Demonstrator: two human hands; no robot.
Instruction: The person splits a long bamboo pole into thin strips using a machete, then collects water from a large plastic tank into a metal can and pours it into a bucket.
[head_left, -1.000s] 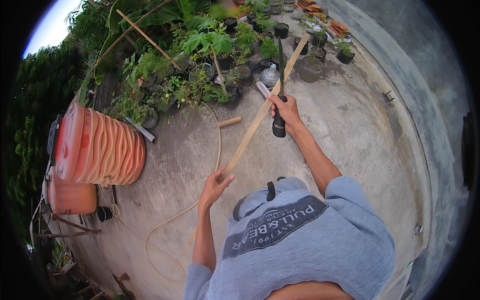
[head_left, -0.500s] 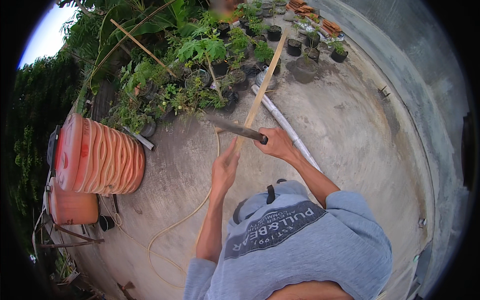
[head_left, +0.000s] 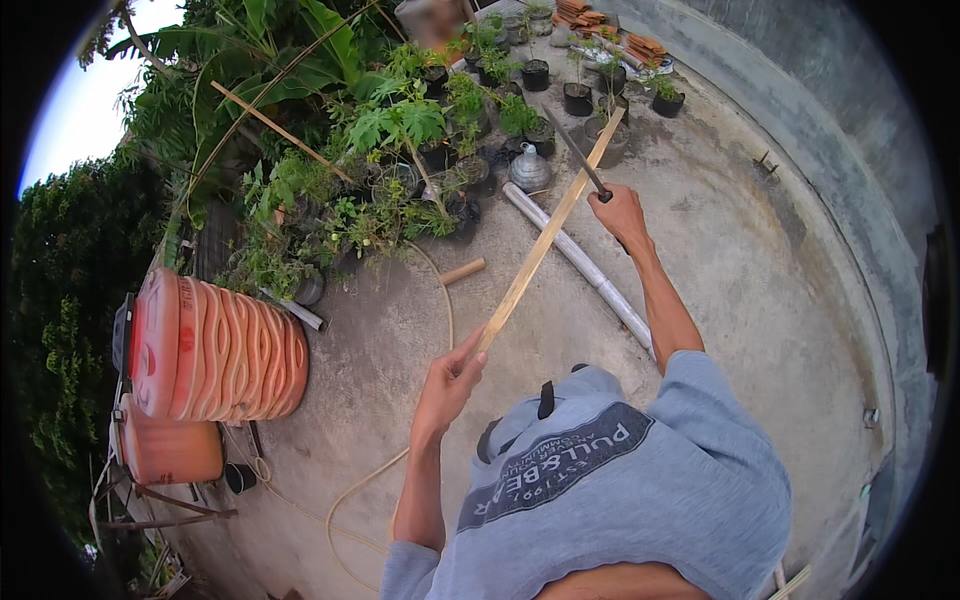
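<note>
My left hand point(head_left: 450, 385) is closed around a long, flat, pale strip of wood or bamboo point(head_left: 545, 245), which slants away from me up to the right. In my right hand point(head_left: 620, 218) I hold a long-bladed knife point(head_left: 575, 156) by its dark handle. Its blade points away and to the left, crossing the strip near the far end; whether the edge touches it, I cannot tell. Beneath the strip, a silvery pipe point(head_left: 585, 268) lies on the concrete. A short wooden stick point(head_left: 463, 271) rests to its left.
Ribbed orange barrels point(head_left: 240, 345) stand at the left. A pale hose point(head_left: 365, 480) curls over the concrete floor point(head_left: 740, 300). Potted plants point(head_left: 578, 98) and a grey round jug point(head_left: 530, 170) line the far side, with stacked tiles point(head_left: 645, 48) beyond. A concrete wall point(head_left: 850, 170) bounds the right.
My right hand has moved the knife away from me and to the right, up along the strip. My left hand has come slightly nearer, and the strip leans further right.
</note>
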